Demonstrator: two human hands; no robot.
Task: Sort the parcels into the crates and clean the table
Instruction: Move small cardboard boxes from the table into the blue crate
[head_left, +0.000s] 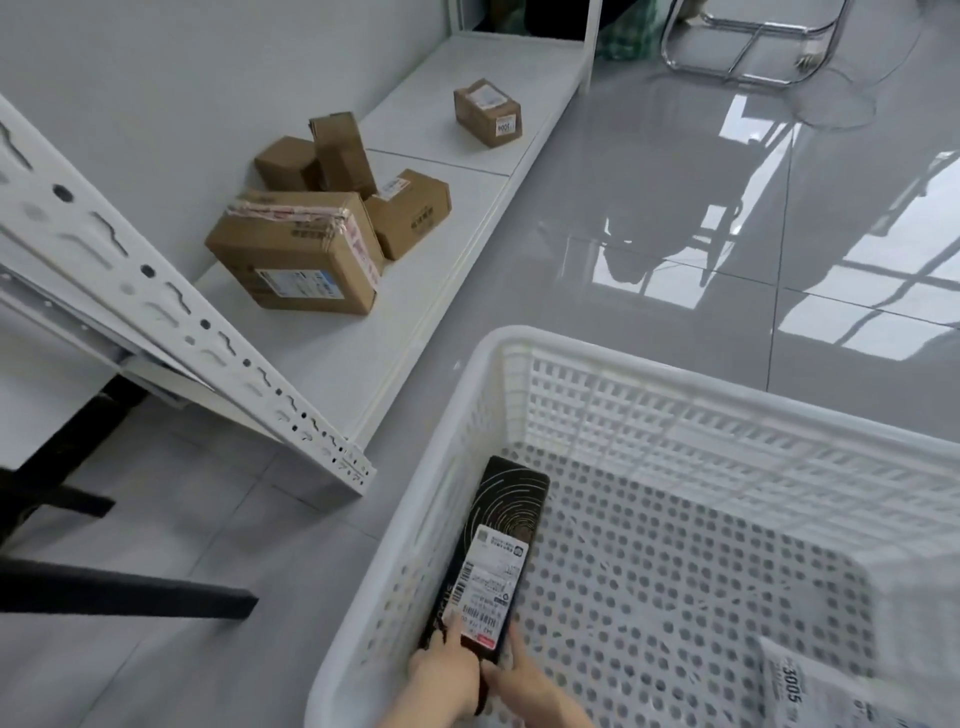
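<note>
A long black box parcel (506, 514) with gold spiral lines and a white shipping label lies inside the white perforated crate (727, 374), against its left wall. My left hand (447, 675) and my right hand (524, 686) both grip the parcel's near end, fingers laid on its top. A white soft parcel (810, 686) marked 3005 lies in the crate's near right corner. Several brown cardboard parcels sit on the low white shelf (322, 358): a big taped one (301, 249), a smaller group behind it (358, 171), and a lone box (488, 111) farther back.
A white slotted metal upright (171, 306) of the shelving slants across the left. Black table legs (119, 597) stand on the floor at lower left. A chrome chair frame (748, 47) stands at the top right on the glossy grey tiled floor (675, 208).
</note>
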